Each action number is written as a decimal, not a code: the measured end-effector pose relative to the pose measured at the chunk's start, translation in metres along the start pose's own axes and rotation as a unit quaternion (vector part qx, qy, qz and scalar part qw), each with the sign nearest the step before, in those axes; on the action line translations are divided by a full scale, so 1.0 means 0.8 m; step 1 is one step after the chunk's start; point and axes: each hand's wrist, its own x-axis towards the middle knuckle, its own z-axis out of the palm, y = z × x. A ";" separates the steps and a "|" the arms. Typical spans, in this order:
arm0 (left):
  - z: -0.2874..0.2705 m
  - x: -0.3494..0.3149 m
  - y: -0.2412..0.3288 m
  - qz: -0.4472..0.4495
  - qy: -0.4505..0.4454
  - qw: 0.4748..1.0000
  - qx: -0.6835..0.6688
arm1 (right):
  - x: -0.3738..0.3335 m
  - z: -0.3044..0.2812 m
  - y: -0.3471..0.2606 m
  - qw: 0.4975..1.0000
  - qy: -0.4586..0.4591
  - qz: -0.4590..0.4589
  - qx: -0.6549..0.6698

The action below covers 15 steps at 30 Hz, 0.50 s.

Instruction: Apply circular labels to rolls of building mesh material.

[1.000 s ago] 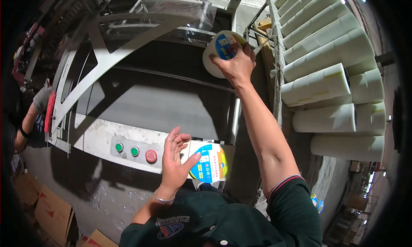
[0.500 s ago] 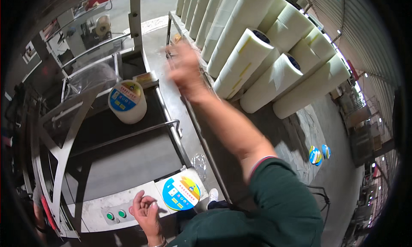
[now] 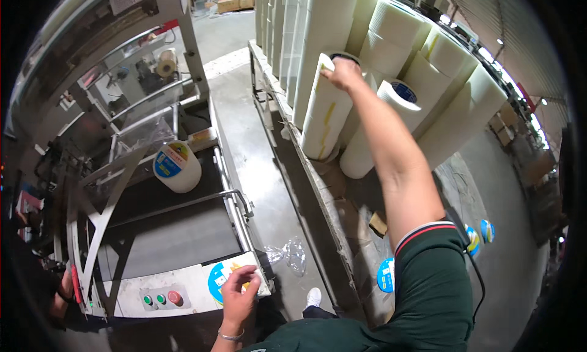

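Observation:
My right hand reaches out to a tall column of white rolls with a yellow streak down its side. Its fingers are closed over the rim of the top roll, partly hiding the dark core. Above the near edge of the machine, my left hand has loosely curved fingers set apart, and no held object shows. Below it lies a round blue, white and yellow label, partly covered by that hand. A white roll with a similar label stands on the dark conveyor.
More white roll columns crowd a low platform. A metal bar crosses the conveyor. Green and red buttons sit on the front panel. Clear plastic film lies on the floor. Round labels are at the right.
My right hand has moved right from beside the platform and taken hold of the top roll of the streaked column. My left hand has moved from beside the label to over it.

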 end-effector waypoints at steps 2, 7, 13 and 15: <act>0.043 0.007 0.033 0.092 -0.012 0.990 0.110 | -0.031 -0.005 -0.006 0.996 0.069 -0.039 0.051; 0.129 0.059 0.144 0.334 0.012 0.887 0.317 | -0.235 -0.085 0.026 0.917 0.154 -0.326 0.169; 0.169 0.036 0.165 0.266 -0.182 0.938 0.125 | -0.476 -0.116 0.081 0.732 -0.148 -0.360 0.559; 0.188 0.008 0.159 0.267 -0.239 0.932 0.054 | -0.510 -0.083 0.121 0.576 -0.248 -0.198 0.753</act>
